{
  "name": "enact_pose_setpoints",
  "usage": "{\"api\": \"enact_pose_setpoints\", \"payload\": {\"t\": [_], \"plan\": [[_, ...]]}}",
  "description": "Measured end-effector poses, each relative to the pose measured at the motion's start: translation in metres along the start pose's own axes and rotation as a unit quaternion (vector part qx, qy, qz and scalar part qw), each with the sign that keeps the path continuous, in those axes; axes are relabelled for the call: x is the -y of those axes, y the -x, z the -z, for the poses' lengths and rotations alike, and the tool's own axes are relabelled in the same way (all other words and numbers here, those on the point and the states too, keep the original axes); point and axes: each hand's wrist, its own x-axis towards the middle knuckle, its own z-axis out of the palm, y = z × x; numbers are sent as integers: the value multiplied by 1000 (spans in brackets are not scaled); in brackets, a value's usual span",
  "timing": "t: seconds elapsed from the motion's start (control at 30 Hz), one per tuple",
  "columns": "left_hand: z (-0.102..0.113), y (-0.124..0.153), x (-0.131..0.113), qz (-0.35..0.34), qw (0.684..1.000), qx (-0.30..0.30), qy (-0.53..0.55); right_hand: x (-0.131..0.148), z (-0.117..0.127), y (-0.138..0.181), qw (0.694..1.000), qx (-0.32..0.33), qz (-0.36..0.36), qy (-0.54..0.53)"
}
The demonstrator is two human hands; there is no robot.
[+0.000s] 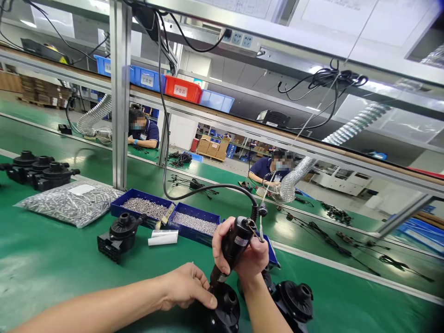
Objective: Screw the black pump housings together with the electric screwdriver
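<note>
My right hand (255, 261) is wrapped round a black electric screwdriver (237, 240), which hangs from a wire and has a cable at its top. The tool points down at a round black pump-like housing (227, 312) at the bottom of the view. Its tip is hidden by my left hand (183, 286). The left thumb presses on the housing's near edge, with the fingers curled at its side. Another black housing (294, 298) stands right of my right forearm, and one more (121, 233) sits farther back on the green bench.
Blue trays of screws (196, 223) stand behind my hands, beside a white roll (163, 237). A bag of metal parts (71, 201) and several housings (41, 166) lie left. A metal post (120, 92) rises from the bench. Two people work across the benches.
</note>
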Motion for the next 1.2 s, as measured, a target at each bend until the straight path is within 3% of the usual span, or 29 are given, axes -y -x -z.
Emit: {"api": "enact_pose_setpoints", "payload": {"t": [0.3,0.43,0.7,0.93,1.2], "plan": [[-4,7,0,-18,1000,-15,6,5,3,4,995,28,-51,76],[-7,8,2,-20,999,-41,-7,3,4,6,995,38,-75,47],[-8,10,0,-18,998,-54,-21,-2,13,10,996,59,-63,15],[-8,11,1,-24,998,-59,-18,0,18,12,992,54,-101,42],[-8,10,3,-35,998,-48,-21,0,18,10,992,74,-82,66]]}}
